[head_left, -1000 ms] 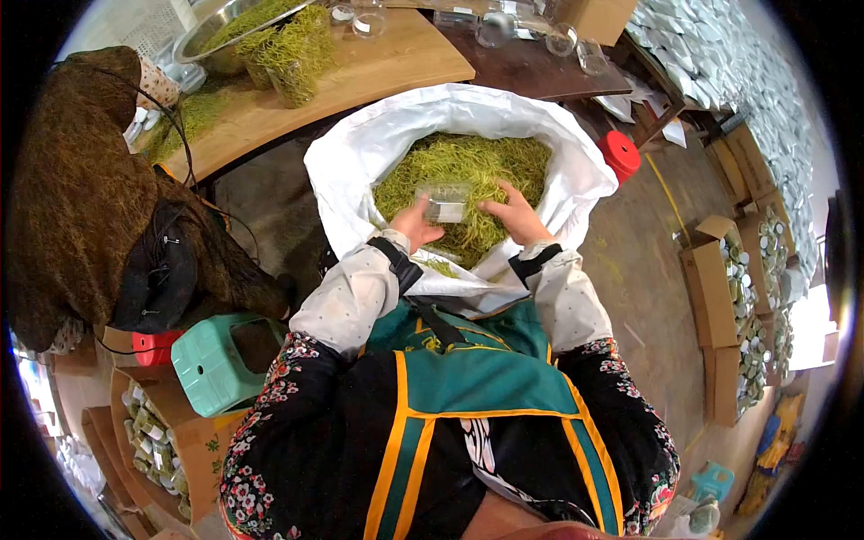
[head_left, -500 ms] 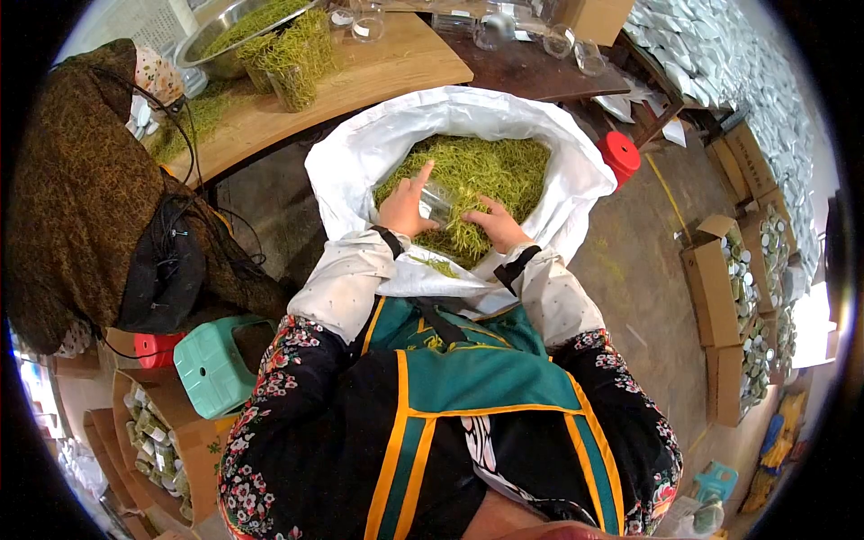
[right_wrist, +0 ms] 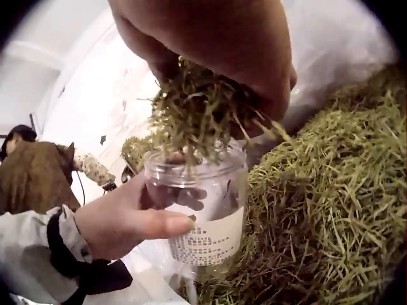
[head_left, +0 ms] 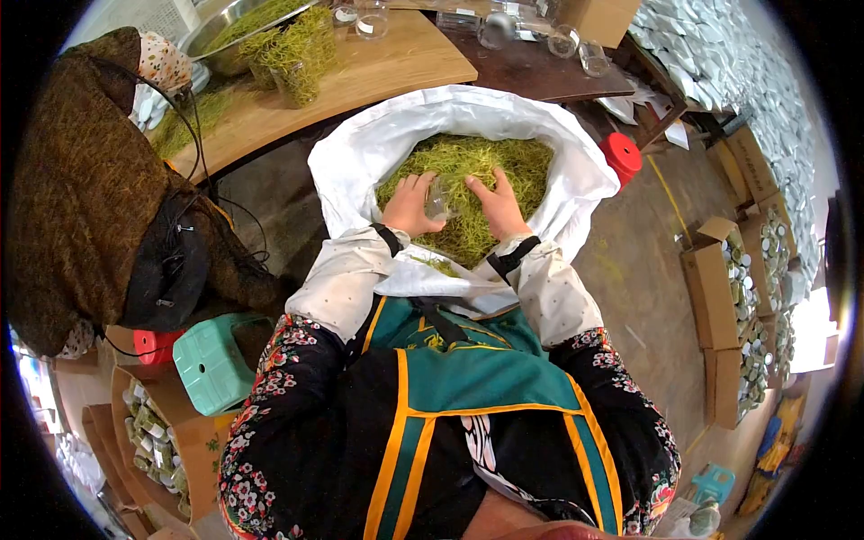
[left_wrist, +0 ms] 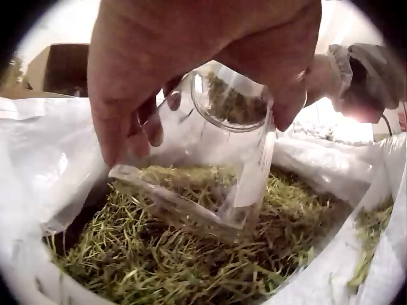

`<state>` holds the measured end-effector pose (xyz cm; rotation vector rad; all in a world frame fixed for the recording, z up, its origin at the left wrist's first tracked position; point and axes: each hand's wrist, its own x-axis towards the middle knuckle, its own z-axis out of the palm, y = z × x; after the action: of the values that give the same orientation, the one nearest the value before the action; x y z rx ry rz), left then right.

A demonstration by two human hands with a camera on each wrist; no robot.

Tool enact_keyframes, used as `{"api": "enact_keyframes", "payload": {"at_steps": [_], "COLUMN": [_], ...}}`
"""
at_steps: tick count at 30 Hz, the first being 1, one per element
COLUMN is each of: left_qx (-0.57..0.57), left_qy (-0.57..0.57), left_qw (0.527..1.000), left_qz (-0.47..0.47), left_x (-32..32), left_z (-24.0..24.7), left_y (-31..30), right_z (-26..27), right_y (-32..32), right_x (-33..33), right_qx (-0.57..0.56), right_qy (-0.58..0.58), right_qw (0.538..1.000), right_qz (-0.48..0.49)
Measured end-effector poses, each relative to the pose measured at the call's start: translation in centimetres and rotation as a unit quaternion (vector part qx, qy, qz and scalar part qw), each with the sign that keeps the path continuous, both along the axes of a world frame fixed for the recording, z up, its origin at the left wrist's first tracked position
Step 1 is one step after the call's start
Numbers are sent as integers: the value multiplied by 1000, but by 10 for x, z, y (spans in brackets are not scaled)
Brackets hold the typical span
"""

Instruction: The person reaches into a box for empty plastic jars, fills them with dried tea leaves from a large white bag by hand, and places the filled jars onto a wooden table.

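In a white sack lies a heap of green-yellow dried strands. My left hand grips a clear jar with a white label; the left wrist view shows the jar tilted between thumb and fingers, over the strands. My right hand pinches a tuft of strands, held right at the jar's mouth in the right wrist view, with some strands hanging over the rim.
Beyond the sack, a wooden table bears a metal bowl and strand-filled containers; empty jars stand farther right. Another person in brown is at the left. A red stool and cartons of filled jars are at the right.
The jar has turned from lying crosswise between both hands to being held by my left hand. My right hand has risen from the heap and moved in close to the jar with a tuft.
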<state>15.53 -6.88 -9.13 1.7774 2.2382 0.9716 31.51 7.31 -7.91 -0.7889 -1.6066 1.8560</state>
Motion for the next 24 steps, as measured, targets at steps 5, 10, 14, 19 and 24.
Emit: {"api": "enact_keyframes", "payload": {"at_steps": [5,10,14,19,24], "left_qx": [8,31,25,15,49], "left_qy": [-32,-49,-60,-70,-132], "left_qw": [997,994,996,997,985], "left_qz": [74,92,61,-18,105], "left_x": [11,8,9,11,-6], "left_z": [-6,-14,-16,-16,-20], "left_y": [-1,-7,-2,-9,-13], "right_z": [15,26,22,31,24], "right_y": [-9,-19,-25,-22,22], "right_x": [5,12,1,-10,-15], "right_qx": [303,452,483,383,363], "right_qy": [-99,-116,-120,-260,-79], "right_qw": [941,874,850,813,915], "right_qz": [111,135,173,354,157]}}
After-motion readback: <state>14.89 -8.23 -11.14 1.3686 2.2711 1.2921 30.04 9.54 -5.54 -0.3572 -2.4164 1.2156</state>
